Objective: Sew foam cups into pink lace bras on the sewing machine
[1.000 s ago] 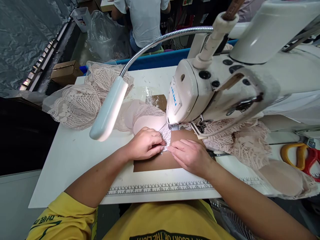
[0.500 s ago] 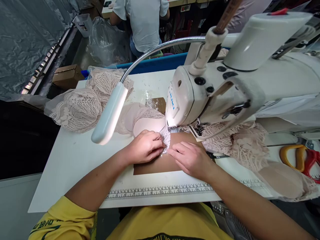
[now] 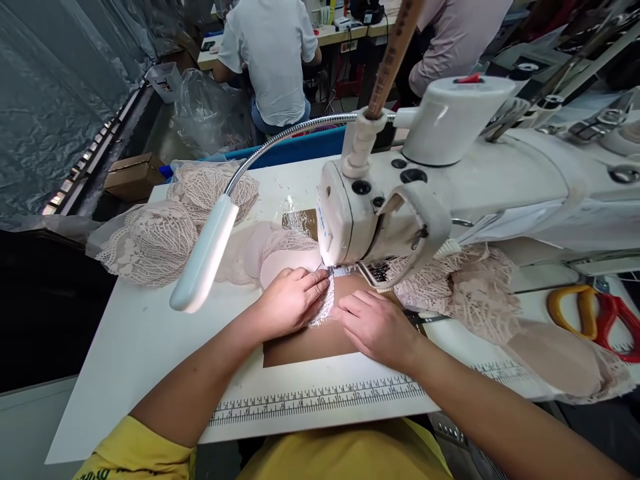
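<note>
A strip of pale lace [image 3: 326, 301] lies on the brown plate just in front of the sewing machine's needle [image 3: 336, 270]. My left hand [image 3: 290, 301] presses down on the lace's left side with fingers together. My right hand [image 3: 373, 323] rests flat on the brown plate to the right of the lace, its fingertips touching the edge. Behind my left hand sits a beige padded cup [image 3: 280, 260] joined to the lace. The white sewing machine head [image 3: 380, 213] hangs over the work.
A gooseneck lamp [image 3: 203, 257] hangs over the table's left half. Lace cups [image 3: 155, 240] are piled at the back left, more lace [image 3: 470, 293] at the right. Yellow and red scissors [image 3: 590, 317] lie far right. A printed ruler [image 3: 310, 400] runs along the front edge. People sit behind.
My head has tilted up, so everything sits lower in view. Both hands have slid the lace a little closer to the needle.
</note>
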Tool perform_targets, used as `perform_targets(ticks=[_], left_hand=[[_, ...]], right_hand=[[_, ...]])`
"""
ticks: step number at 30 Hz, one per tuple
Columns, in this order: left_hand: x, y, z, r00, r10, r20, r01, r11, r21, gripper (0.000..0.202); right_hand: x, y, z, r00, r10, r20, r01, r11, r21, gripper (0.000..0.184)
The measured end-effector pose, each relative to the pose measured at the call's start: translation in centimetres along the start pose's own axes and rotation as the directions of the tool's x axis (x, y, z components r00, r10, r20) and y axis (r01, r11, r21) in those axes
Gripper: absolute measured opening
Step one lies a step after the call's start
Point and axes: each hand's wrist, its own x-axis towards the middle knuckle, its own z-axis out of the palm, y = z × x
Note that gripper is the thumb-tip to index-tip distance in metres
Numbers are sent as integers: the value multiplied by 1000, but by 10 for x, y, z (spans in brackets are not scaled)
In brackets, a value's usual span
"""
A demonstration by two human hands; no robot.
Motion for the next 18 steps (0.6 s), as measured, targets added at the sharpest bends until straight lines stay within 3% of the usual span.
perform_targets(ticks=[6, 18], left_hand=[[2, 4, 4, 999, -39, -20, 40, 997, 61, 39], [2, -2, 1, 1000, -1, -28, 0, 1000, -29, 37]], right_hand=[[1, 0, 0, 997, 70, 26, -70, 997, -35, 17], [8, 2, 0, 989, 140, -47, -146, 978, -151, 26]])
